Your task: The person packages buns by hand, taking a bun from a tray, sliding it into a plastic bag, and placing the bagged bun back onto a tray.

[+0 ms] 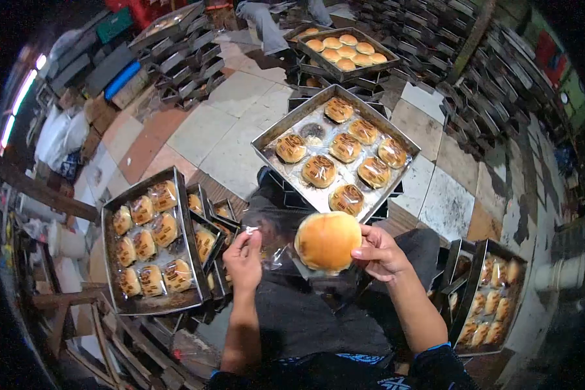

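My right hand (382, 253) grips a round, golden-brown bun (328, 240) by its right edge, thumb on top. In my left hand (244, 260), thumb and forefinger are pinched on the edge of a clear plastic bag (276, 224), which stretches across toward the bun. Both hands are held above my lap. Just beyond them, a square metal tray (313, 134) carries several buns in clear, printed wrappers, the nearest wrapped bun (346, 199) lying right behind the bun I hold.
At left stands a tray (195, 300) of wrapped buns, with smaller pans beside it. Another tray of wrapped buns (498, 302) is at right. Farther back, a tray holds unwrapped buns (348, 49). Stacked dark pans (513, 78) line the tiled floor (224, 136). A person's legs (266, 29) show at the back.
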Demonstrator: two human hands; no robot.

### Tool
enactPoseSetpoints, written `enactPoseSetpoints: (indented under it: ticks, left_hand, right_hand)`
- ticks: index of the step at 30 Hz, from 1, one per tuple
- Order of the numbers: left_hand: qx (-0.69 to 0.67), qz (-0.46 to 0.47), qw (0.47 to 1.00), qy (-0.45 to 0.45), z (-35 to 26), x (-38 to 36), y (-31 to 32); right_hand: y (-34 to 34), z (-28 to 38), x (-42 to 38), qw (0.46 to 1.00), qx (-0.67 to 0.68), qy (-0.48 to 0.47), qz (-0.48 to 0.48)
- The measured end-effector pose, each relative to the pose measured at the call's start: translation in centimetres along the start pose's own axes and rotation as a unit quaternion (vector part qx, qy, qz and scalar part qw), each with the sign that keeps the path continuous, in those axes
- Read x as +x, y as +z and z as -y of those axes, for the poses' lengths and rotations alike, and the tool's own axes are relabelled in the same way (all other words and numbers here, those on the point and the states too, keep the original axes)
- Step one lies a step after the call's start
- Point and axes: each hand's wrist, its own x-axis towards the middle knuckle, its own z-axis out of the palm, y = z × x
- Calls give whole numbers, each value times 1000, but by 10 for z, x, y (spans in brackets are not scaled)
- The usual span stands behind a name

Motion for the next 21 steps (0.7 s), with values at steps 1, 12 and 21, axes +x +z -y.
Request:
enactPoseSetpoints:
  ticks: [1,12,21]
  left_hand:
    - [-18,14,1000,-2,-5,-5,4]
    - [112,1,973,200,-65,-22,24]
    - [-409,189,892,7,-120,-56,54]
  right_hand:
    - [4,-8,-2,1000,-20,-18,8]
    - [36,-7,-24,997,-40,-33,48]
    - [100,-27,-27,628,-641,-441,25]
